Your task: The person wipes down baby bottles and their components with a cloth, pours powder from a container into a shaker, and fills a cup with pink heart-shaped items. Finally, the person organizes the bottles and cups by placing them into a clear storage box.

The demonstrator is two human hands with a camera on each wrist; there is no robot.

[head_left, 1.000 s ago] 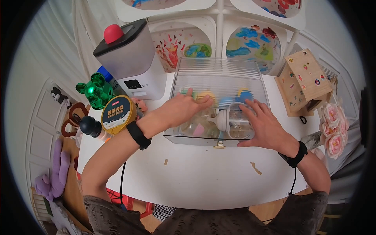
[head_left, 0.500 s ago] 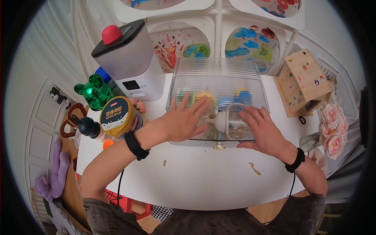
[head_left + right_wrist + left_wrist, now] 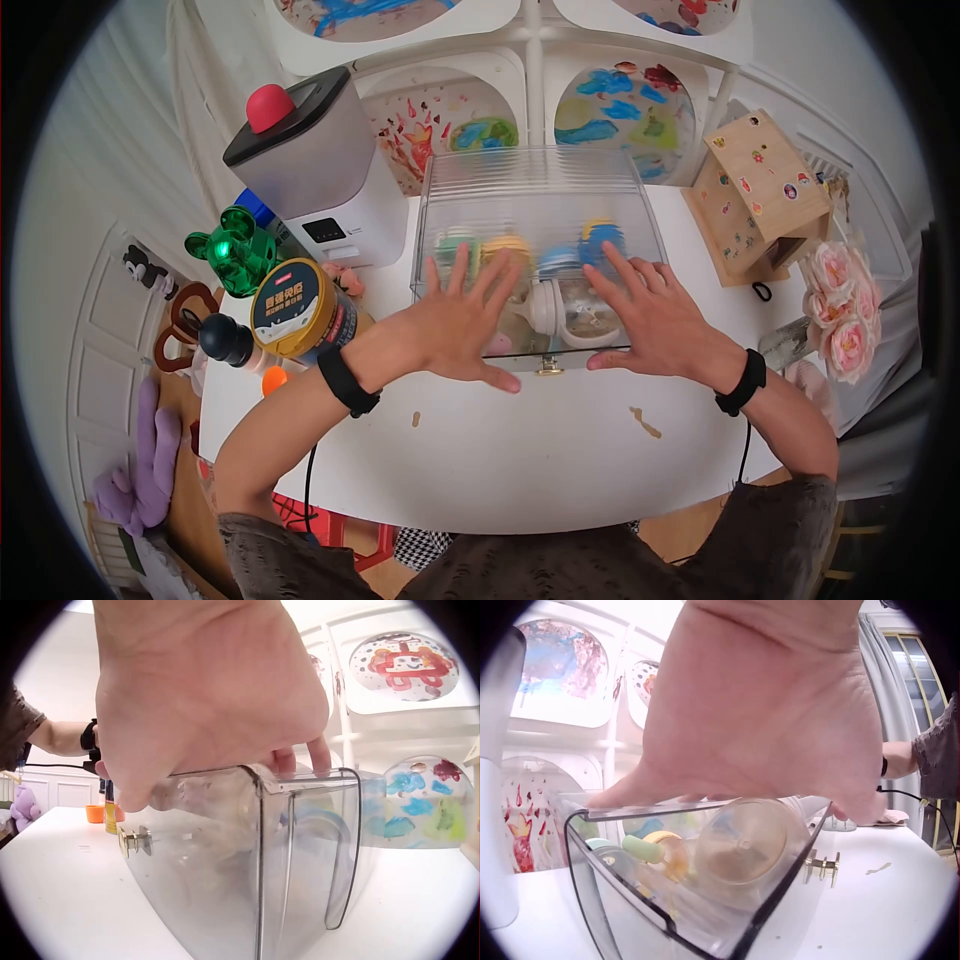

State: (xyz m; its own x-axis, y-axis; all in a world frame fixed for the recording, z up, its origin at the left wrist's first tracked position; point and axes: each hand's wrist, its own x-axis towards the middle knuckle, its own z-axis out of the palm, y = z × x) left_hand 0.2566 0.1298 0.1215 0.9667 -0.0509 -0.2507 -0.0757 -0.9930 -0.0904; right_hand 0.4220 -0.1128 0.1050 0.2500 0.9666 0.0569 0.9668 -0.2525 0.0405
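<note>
A clear lidded box with a brass latch stands on the white table, its lid down. Through the lid show a white-handled bottle, a blue-and-yellow item and other pale containers. The left hand lies spread over the box's front left part, its thumb past the front edge. Fingers spread, the right hand rests on the front right part. In the left wrist view the left palm is above the lid edge; in the right wrist view the right hand touches the lid.
To the left stand a white-and-grey dispenser, a green shiny bear figure, a gold-lidded tub and a dark-capped bottle. On the right are a wooden house and pink flowers. Paintings hang behind.
The left hand has drawn back from the middle of the lid toward its front left, fingers spreading wider. The right hand stays at the front right. The head view has shifted slightly.
</note>
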